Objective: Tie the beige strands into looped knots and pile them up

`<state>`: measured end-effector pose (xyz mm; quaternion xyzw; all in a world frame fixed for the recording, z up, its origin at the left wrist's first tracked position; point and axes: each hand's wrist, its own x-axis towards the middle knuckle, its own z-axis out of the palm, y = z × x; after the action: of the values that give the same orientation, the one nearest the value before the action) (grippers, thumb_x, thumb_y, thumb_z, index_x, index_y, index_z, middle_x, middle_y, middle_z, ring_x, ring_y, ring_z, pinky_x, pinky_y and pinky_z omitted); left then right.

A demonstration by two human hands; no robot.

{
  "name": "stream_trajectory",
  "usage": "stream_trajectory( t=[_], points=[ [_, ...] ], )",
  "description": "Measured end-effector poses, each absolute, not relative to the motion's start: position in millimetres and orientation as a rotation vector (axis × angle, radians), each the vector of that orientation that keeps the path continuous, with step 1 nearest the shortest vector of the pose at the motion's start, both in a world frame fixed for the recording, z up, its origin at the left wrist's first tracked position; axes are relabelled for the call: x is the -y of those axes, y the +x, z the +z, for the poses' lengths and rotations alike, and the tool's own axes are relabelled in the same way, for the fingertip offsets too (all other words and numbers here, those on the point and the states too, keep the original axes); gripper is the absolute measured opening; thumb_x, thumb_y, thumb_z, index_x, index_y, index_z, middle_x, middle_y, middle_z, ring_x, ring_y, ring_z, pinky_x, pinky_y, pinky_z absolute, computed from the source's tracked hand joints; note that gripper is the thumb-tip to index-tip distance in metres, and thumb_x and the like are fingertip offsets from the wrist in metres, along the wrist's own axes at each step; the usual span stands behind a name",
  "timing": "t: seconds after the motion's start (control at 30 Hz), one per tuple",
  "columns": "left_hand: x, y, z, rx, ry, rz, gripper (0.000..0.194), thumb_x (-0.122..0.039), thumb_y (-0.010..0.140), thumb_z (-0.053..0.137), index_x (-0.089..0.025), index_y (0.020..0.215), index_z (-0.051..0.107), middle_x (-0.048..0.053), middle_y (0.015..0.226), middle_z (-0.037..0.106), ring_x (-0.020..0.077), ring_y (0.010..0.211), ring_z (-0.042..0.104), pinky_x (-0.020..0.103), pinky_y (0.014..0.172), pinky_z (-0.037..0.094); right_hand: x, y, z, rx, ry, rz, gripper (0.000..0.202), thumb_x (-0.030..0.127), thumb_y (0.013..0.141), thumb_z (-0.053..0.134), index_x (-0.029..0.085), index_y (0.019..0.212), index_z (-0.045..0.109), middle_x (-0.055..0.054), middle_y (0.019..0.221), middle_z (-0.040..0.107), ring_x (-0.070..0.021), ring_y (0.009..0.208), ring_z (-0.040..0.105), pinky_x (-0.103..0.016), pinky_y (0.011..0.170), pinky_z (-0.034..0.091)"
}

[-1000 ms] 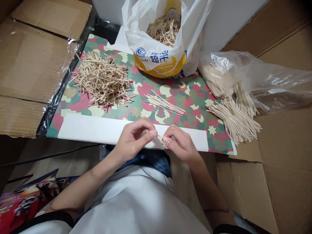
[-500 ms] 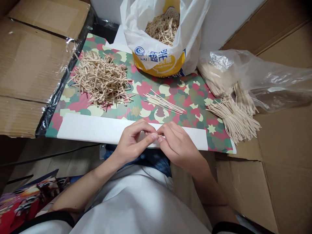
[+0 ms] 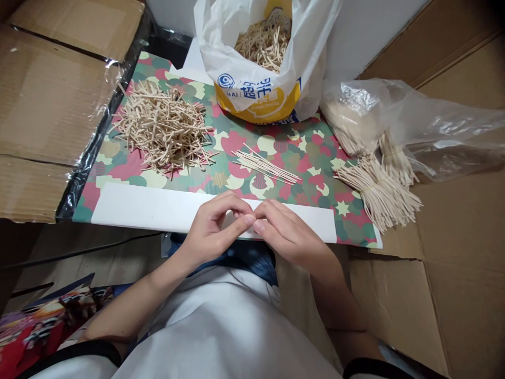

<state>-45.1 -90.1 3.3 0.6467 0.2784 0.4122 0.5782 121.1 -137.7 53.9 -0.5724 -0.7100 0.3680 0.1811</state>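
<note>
My left hand (image 3: 221, 225) and my right hand (image 3: 290, 231) meet above the near edge of the table. In each, thumb and forefinger are pinched together, and the fingertips touch those of the other hand. Whatever lies between them is hidden by the fingers. Just beyond my hands, a few long, thin pale sticks (image 3: 266, 166) lie loosely side by side on the patterned sheet (image 3: 221, 181). A big heap of short, bent pale pieces (image 3: 163, 129) sits farther to the left. Tied bundles of long sticks (image 3: 384, 192) rest at the right edge.
At the back stands a white and yellow plastic bag (image 3: 260, 100), open at the top, with more short pieces inside. A clear plastic bag (image 3: 434, 121) spreads over the right side. Cardboard (image 3: 51, 100) flanks the left, and a white strip (image 3: 150, 208) runs along the front edge.
My right thumb and fingers have closed up slightly against the left fingertips. A tiny pale bit seen between them before is now covered.
</note>
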Motion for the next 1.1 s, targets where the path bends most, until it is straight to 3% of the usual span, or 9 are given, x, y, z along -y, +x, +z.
stream_trajectory(
  t=[0.33,0.6,0.9,1.1],
  points=[
    [92,-46,6,-0.635,1.46,0.914,0.005,-0.022,0.082,0.062,-0.017,0.079,0.064,0.001,0.069,0.057,0.012,0.066,0.05,0.026,0.063,0.04,136,121,48,1.874,-1.546,1.295,0.016,0.024,0.091,0.036,0.021,0.077,0.043,0.002,0.077,0.048,-0.0138,0.075,0.047,-0.027,0.069,0.037],
    [94,-46,9,-0.696,1.514,0.948,0.008,-0.023,0.081,0.062,-0.017,0.077,0.063,0.002,0.069,0.057,0.013,0.066,0.05,0.027,0.062,0.04,138,117,47,1.907,-1.554,1.192,0.018,0.018,0.09,0.033,0.022,0.075,0.043,0.001,0.076,0.05,-0.0153,0.077,0.046,-0.028,0.07,0.037],
    [91,-48,16,-0.742,1.411,0.905,0.012,-0.026,0.081,0.062,-0.015,0.076,0.062,0.0,0.068,0.055,0.0109,0.063,0.047,0.025,0.06,0.037,137,139,47,1.853,-1.5,1.271,0.019,0.029,0.096,0.033,0.022,0.095,0.051,0.0,0.088,0.054,-0.014,0.083,0.052,-0.027,0.076,0.039],
    [92,-51,13,-0.691,1.416,0.815,0.012,-0.026,0.084,0.059,-0.016,0.077,0.057,-0.001,0.066,0.051,0.0097,0.061,0.044,0.023,0.058,0.036,132,139,43,2.119,-1.364,1.141,0.021,0.026,0.094,0.036,0.02,0.077,0.047,0.0,0.073,0.05,-0.0148,0.074,0.046,-0.028,0.07,0.037]
  ],
)
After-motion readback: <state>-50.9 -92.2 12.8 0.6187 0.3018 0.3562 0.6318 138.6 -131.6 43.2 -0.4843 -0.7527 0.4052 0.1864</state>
